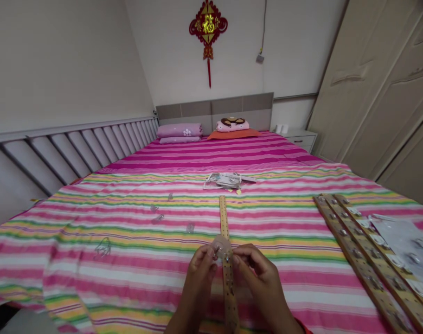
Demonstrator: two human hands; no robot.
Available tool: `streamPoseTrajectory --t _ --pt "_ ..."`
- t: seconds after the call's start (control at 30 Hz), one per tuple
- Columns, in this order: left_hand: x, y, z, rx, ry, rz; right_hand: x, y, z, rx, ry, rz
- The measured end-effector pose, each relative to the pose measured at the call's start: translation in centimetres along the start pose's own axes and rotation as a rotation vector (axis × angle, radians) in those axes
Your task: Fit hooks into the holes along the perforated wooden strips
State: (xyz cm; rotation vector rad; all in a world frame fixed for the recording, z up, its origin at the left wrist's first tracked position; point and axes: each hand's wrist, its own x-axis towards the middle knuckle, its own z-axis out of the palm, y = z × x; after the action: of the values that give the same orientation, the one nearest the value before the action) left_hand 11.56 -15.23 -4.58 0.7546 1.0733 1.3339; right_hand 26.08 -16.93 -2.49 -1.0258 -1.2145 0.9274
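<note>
A long, narrow wood-coloured strip with rows of small holes (224,217) lies lengthwise in front of me on the striped cloth. My left hand (200,269) pinches a round, pale translucent piece (220,244) at the strip's left edge. Something small and shiny shows at its fingertips, too small to make out. On the strip's other side, my right hand (255,269) has its fingers closed at the edge, thumb and forefinger against the strip. Small shiny metal parts (228,290) sit along the near half of the strip.
Several small clear packets (190,228) lie left, beyond a tangle of thin wire (103,247). Brown strips bearing metal parts and white discs (354,250) lie right, beside a clear plastic bag (402,236). Farther back is another plastic bag (223,180). A rail (93,144) borders the bed's left.
</note>
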Motion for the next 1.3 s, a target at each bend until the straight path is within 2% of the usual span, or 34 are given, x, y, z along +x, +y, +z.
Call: streamPoseTrajectory --t 0.1,0.2,0.33,0.53,0.6,0.73,0.83,0.93,1.3 --pt "-0.9 -0.4 1.1 -0.065 -0.073 -0.028 -0.2 -0.2 0.4 0.007 0.0 0.002" --pt "-1.5 -0.9 1.8 -0.147 -0.11 -0.08 -0.1 -0.3 0.6 0.082 0.032 0.083" --pt "-1.2 -1.1 1.5 -0.044 -0.107 -0.092 0.3 0.1 0.4 0.182 0.037 0.195" --pt "1.1 0.4 0.4 0.318 -0.006 0.113 2.2 2.1 -0.2 0.233 0.022 0.267" --pt "2.0 0.8 0.4 0.312 -0.019 0.13 2.8 2.8 -0.3 0.241 -0.004 0.305" --pt "3.2 0.8 0.8 0.236 -0.106 0.058 3.6 3.7 -0.2 0.246 -0.043 0.354" --pt "3.7 0.2 0.9 0.21 -0.147 0.018 4.0 4.3 -0.2 0.256 -0.02 0.378" --pt "4.4 -0.5 0.8 0.187 -0.133 0.007 4.5 5.0 -0.2 0.272 0.032 0.397" --pt "8.1 -1.9 0.6 0.401 -0.104 0.155 6.9 7.3 0.4 0.267 0.082 0.385"
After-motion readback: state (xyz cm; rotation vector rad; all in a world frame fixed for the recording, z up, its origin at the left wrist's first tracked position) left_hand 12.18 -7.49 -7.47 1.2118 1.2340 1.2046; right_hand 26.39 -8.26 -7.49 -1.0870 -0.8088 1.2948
